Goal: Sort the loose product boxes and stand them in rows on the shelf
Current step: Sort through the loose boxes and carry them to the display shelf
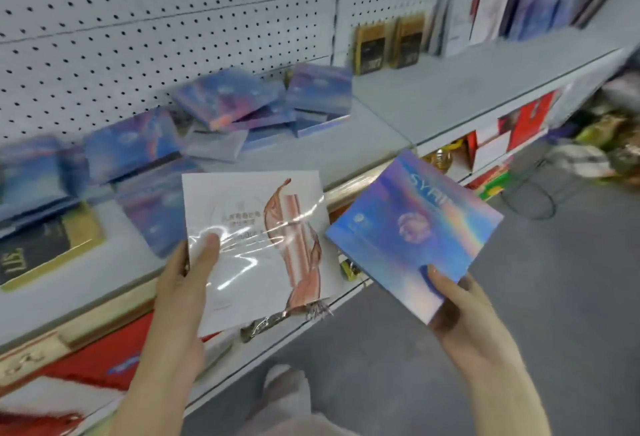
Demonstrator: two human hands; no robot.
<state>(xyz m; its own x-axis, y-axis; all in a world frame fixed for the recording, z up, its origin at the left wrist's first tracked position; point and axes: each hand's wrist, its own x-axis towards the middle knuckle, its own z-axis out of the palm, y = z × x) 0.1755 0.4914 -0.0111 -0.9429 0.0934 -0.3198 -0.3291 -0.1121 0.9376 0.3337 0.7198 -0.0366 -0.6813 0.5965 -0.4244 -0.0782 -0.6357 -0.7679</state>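
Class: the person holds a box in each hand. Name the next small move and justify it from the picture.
Probably the right hand should stand its blue box beside the upright blue boxes far right on the shelf: the colours match, and that row is on that hand's side.

a white box (256, 248) with a copper swirl, film-wrapped, is held up near centre; a holographic blue box (412, 228) tilts at its right. more blue boxes (221, 100) lie heaped on the far shelf (450, 96).
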